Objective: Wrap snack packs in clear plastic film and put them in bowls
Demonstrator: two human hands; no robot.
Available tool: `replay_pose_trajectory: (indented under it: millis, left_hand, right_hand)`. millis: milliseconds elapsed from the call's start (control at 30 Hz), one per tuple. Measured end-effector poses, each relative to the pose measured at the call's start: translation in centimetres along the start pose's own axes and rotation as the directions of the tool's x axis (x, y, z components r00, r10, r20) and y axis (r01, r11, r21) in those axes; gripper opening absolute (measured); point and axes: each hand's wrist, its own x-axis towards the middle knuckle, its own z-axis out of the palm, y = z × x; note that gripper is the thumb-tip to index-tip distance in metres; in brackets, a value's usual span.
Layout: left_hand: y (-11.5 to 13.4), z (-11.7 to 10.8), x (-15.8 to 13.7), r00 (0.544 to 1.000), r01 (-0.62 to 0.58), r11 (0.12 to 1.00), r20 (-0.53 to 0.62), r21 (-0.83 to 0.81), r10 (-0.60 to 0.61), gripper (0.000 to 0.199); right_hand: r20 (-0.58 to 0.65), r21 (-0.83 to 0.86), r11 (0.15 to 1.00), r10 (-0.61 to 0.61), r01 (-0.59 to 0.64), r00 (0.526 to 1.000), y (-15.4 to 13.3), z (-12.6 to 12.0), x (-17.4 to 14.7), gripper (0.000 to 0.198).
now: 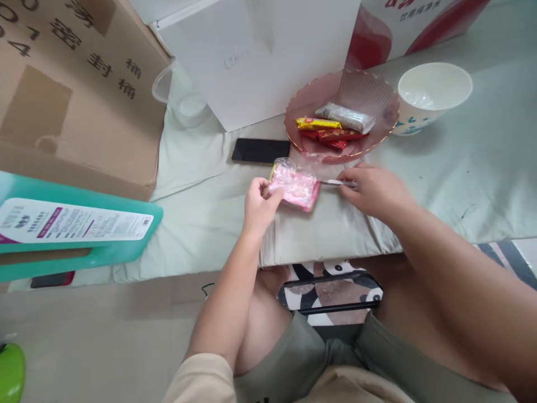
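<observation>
My left hand (262,204) grips the left side of a small pink packet (296,189) in crinkled clear plastic, thumb on top and fingers at its edge. My right hand (373,190) is closed around a slim, pale knife-like tool (339,183), whose exact kind is hard to make out. Its thin tip points left and meets or nearly meets the packet's right edge. Just behind the packet are a black phone (260,151) and a pink ribbed bowl (302,106) with a gold rim. Inside the bowl lie several wrapped snacks (335,126) in yellow, red and silver.
A white paper cup (419,115) stands right of the bowl. White boxes (260,61) line the back. On the left are a large cardboard box (84,112), a clear plastic cup (184,101) and a green jug (138,224). Pale cloth (201,224) covers the table.
</observation>
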Motion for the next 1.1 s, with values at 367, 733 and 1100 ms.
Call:
replay_pose_trajectory:
  millis: [367,733,1100]
  left_hand:
    - [-0.4,-0.8,0.1,0.992,-0.115,0.984,0.064,0.137,0.107,0.018]
    - [-1.2,-0.7,1.0,0.974,-0.218,0.975,0.06,-0.032,0.22,0.044]
    - [-0.4,-1.4,0.6,0.974,-0.163,0.975,0.179,0.149,0.136,0.001]
  right_hand:
    - [-0.061,-0.058,0.994,0.09,-0.094,0.994,2.2,-0.2,0.4,0.032]
    - [-0.164,-0.139,0.957,0.229,-0.253,0.959,0.7,-1.7,-0.3,0.042]
    - [-0.233,0.161,0.949,-0.231,0.272,0.945,-5.4,1.9,-2.9,0.049]
